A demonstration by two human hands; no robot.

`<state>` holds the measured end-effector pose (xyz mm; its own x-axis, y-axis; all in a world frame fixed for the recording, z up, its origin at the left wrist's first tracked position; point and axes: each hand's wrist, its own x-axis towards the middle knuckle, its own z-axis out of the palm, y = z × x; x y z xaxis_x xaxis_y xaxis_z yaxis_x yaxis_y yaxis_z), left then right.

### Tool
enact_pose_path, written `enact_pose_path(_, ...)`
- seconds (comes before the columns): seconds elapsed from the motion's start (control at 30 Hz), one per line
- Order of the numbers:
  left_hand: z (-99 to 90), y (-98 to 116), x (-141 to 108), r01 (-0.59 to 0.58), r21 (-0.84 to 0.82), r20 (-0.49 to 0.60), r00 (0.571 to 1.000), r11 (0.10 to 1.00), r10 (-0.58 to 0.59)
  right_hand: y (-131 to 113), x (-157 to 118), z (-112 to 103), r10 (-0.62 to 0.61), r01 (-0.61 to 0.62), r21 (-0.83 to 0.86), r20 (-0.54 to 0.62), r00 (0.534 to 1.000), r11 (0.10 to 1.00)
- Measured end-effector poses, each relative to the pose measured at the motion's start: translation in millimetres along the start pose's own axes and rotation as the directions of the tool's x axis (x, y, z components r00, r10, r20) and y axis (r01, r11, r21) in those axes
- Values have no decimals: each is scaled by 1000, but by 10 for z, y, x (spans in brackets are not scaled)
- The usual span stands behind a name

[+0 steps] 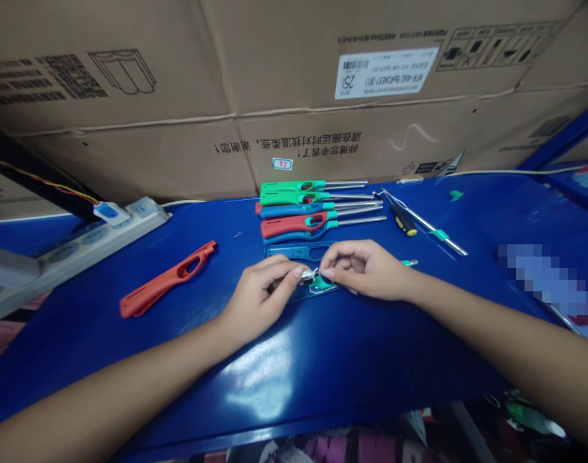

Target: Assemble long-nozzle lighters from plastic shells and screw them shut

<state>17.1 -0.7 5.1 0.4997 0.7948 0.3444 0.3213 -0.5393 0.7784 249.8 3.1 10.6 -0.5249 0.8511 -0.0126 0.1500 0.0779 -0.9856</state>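
On the blue table, my left hand point(262, 296) pinches a small silvery metal part point(307, 275) between thumb and fingers. My right hand point(366, 270) is closed just beside it, thumb and forefinger together at a thin white piece too small to make out. Beneath both hands lies a blue lighter shell point(294, 251), partly hidden, with a green part point(323, 283) and a white wire near it. Behind them, several long-necked lighters point(294, 225) in green, blue and red are stacked side by side, metal tubes pointing right. An orange-red shell half point(168, 280) rests to the left.
A black and yellow screwdriver point(403, 218) and a metal tube with a green band point(439, 235) lie at the back right. A power strip point(96, 238) runs along the left edge. Tiny screws point(238, 234) sit left of the lighters. Cardboard point(178, 148) stands behind the table.
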Motion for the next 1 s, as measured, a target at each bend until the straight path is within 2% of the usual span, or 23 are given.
enact_pose_path(0.7,26,-37,-27,-31,20,9,999,999,31,15,-6,38,29,-30,-19,-40,999,999)
enact_pose_path(1.0,44,-52,-32,-8,1,14,1000,1000,8,30,-1,70,39,-41,-36,-55,998,998)
